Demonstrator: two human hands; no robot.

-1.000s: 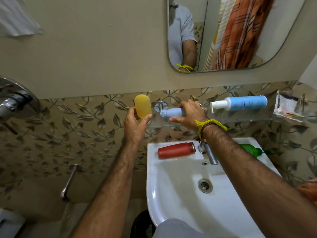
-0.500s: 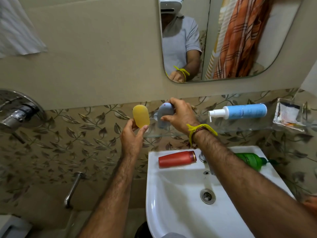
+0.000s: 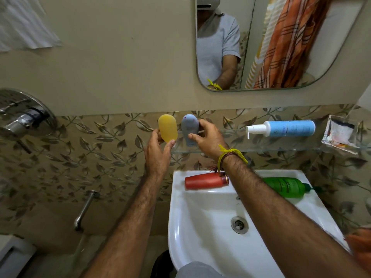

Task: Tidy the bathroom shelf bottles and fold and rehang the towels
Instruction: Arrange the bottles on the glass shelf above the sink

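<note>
grey bottle [image 3: 189, 129] now stood upright next to the yellow bottle [image 3: 167, 128] | right hand [image 3: 206, 138] fingers curled round grey | left hand [image 3: 158, 152] pinching yellow, glass shelf [image 3: 261, 149] underneath

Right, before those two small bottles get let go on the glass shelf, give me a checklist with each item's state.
1. Left hand has a grip on the yellow bottle: ok.
2. Right hand has a grip on the grey bottle: ok.
3. Both bottles upright: ok.
4. Bases seated on the glass shelf: cannot tell.
5. Blue pump bottle upright: not ok, lying down.
6. Red bottle and green bottle off the sink: not ok.
</note>
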